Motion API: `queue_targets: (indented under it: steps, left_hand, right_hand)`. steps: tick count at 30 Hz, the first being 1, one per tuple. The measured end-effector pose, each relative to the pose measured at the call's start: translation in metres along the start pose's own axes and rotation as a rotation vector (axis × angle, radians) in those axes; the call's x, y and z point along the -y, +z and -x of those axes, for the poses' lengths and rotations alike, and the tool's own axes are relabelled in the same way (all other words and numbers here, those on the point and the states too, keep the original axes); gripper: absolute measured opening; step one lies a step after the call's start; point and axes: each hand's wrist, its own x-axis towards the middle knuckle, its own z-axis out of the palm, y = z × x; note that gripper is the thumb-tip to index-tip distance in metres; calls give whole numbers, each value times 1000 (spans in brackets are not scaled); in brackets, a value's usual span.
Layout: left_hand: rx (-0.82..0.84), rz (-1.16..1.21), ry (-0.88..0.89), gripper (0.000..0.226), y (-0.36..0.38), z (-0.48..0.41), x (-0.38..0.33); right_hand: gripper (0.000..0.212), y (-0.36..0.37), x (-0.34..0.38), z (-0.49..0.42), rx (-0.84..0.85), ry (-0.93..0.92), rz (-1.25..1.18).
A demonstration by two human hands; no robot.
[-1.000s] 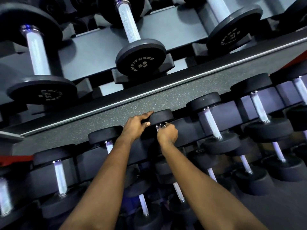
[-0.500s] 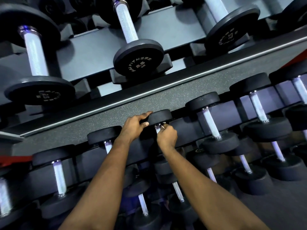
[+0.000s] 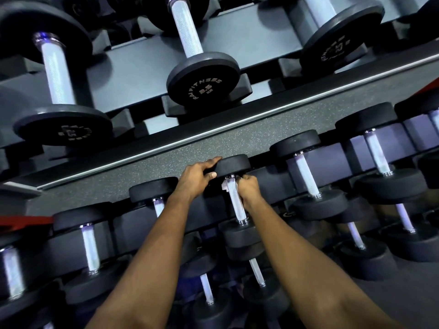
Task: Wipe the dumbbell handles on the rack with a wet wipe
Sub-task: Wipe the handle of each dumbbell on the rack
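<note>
- The lower rack (image 3: pixel 337 160) holds a slanted row of small black round-headed dumbbells, each in its own cradle, pale handles running toward the camera.
- A second row sits below it, partly hidden behind both forearms.
- The upper shelf (image 3: pixel 249 32) carries bigger dumbbells with flat disc plates; the middle plate (image 3: pixel 202 77) shows white lettering.
- The left hand (image 3: pixel 194 179) grips the far head (image 3: pixel 234 166) of the middle dumbbell in the lower rack, fingers over the top, thumb on its side.
- The right hand (image 3: pixel 248 189) is curled round the top of that dumbbell's handle (image 3: pixel 235 205).
- The wet wipe (image 3: pixel 224 186) is a white scrap peeking out just under the head, against the metal.
- The handle looks knurled and silvery, its lower half bare down to a chrome collar.
</note>
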Motion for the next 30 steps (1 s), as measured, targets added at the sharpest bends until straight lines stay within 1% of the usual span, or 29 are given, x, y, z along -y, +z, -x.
queue_targets:
  steps: [1,2,4,6,8,10,12,14,16,17,19,21,23,25,27,30]
  left_hand:
    - [-3,-3,0,58,0,0,-1]
    - [-7,-6,1,58,0,0,-1]
    - [-18,-12,1,58,-1,0,-1]
    - [-9,-12,0,58,0,-1,1]
    - [-4,-14,-9,58,1,-2,4]
    - [-7,-11,-20,57,1,-2,4]
    - [-16,4,-20,57,2,-2,4]
    - [-20,20,-25,57,2,0,2]
    - [-21,4,-18,57,2,0,1]
    - [-20,-5,-14,57,2,1,0]
    - [-20,-10,-15,58,2,0,0]
    - [-28,-10,-14,59,3,0,0]
    - [-36,-2,-13,61,4,0,0]
    - [-34,7,-23,59,5,0,0]
    - [-29,15,-30,58,6,-1,1]
    - [-23,11,-34,60,6,-2,2]
  right_hand:
    - [21,2,-7,-14,5,2,5]
    - [22,2,-1,-10,-6,-2,31]
    - [12,-8,23,31,-62,-73,144]
    - [16,-19,29,59,-112,-205,258]
    - [23,-30,24,71,-110,-366,378]
    - [27,-41,23,74,-92,-492,590]
    - [28,-51,26,76,-81,-579,797]
    - [27,-61,29,77,4,-659,795]
    - [29,-66,34,77,134,-729,752]
    - [31,-66,35,76,203,-794,744]
    - [30,-65,36,74,318,-990,746]
    - [31,-62,32,68,372,-1171,780]
    - [35,-61,27,58,402,-1266,835]
    - [34,-61,25,47,397,-1357,949]
    - [35,-63,25,38,324,-1439,1062]
    - [38,-71,28,34,213,-1493,1073]
